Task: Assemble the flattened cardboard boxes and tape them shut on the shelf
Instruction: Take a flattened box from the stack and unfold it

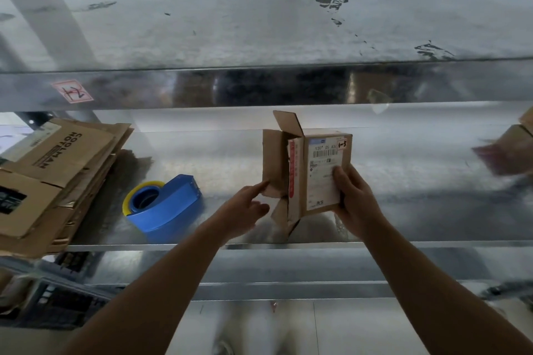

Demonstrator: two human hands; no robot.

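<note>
Both bare forearms reach up and forward from the bottom of the view, over the front lip of the metal shelf [178, 247]. The right hand [356, 196] grasps the small cardboard box [324, 135] by its lower right corner, thumb flat on the white shipping label [323, 173]; its other fingers are hidden behind the box. The left hand [248, 204] holds nothing. Its forefinger is stretched out with the tip on the lower edge of the box's opened side flap [274, 161], the thumb sticks out to the right, and the remaining fingers are hard to make out.

The box sits upright over the middle of the shelf, its left end unsealed, with one flap standing up at the top and another hanging below. Whether that lower flap touches the shelf cannot be told.

Well to the left of the hands, a blue tape dispenser [170, 204] with a yellowish roll lies on the shelf. Farther left is a stack of flattened cardboard boxes [52, 181], cut off by the frame's edge.

At the far right a brown box [507, 153] is blurred and partly out of view. Above, the upper shelf rail [259, 86] carries a red-bordered sticker [72, 91] whose handwritten mark is unclear.
</note>
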